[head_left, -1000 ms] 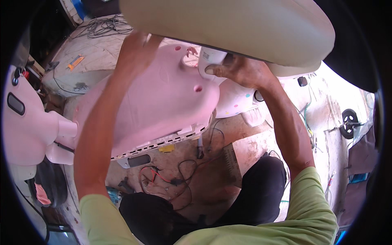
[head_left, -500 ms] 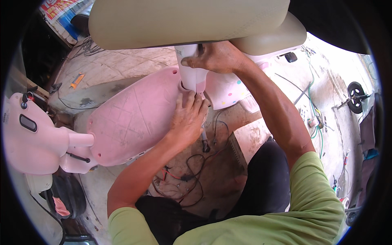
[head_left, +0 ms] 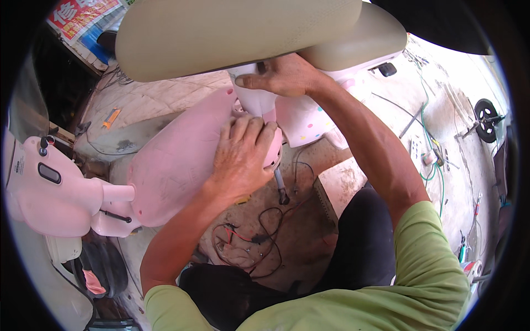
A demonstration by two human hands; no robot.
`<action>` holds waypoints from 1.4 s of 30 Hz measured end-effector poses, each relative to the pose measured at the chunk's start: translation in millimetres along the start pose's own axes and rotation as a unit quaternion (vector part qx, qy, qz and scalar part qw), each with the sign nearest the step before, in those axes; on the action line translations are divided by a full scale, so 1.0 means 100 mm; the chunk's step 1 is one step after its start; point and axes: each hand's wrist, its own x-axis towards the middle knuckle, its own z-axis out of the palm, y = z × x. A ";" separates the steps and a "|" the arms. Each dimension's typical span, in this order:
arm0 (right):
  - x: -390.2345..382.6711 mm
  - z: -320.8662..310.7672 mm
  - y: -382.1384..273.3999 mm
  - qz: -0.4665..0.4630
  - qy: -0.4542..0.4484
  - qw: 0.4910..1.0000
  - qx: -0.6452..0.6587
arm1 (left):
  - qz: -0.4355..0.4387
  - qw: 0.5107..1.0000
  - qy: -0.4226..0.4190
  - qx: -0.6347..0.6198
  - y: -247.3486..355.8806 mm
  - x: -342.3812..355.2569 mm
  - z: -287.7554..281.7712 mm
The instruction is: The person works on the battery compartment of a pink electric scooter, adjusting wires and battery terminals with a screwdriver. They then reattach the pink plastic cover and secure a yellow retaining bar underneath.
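Note:
A pink plastic floor panel (head_left: 182, 149) of a small scooter lies left of centre. My left hand (head_left: 243, 151) is on its end near the seat, with the fingers curled over the edge. Just beyond those fingers stands a white seat post (head_left: 256, 98). Around its upper part, close under the beige seat (head_left: 237, 36), my right hand (head_left: 281, 77) is closed, thumb on the near side. The seat hides some of the right fingers. Beside the post is a pale body cover (head_left: 303, 121) with coloured dots.
The pink front body (head_left: 55, 190) is at the left, above a black wheel (head_left: 105, 265). Dark and red cables (head_left: 259, 237) lie on the floor between my knees. Toward the right are green wire (head_left: 441, 190), a power strip (head_left: 415, 149) and a small black wheel (head_left: 486, 120).
The floor panel's end by my left hand has lifted and tilted, and that hand has shifted slightly left with it. The seat sits a little further left and is more tilted; my right hand keeps its hold.

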 end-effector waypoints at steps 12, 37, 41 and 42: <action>-0.04 0.04 0.07 0.031 0.022 0.993 0.116 | 0.008 0.996 0.079 0.034 -0.04 -0.08 0.46; -1.24 1.14 0.41 0.449 0.088 0.705 0.541 | -0.039 0.996 0.032 -0.070 -0.21 -0.51 0.40; -1.25 1.15 0.29 0.443 0.089 0.741 0.497 | -0.148 0.969 -0.016 -0.195 -0.38 -1.18 -0.41; -1.21 1.15 0.20 0.433 0.086 0.761 0.476 | -0.208 0.960 -0.017 -0.184 -0.44 -1.42 -0.58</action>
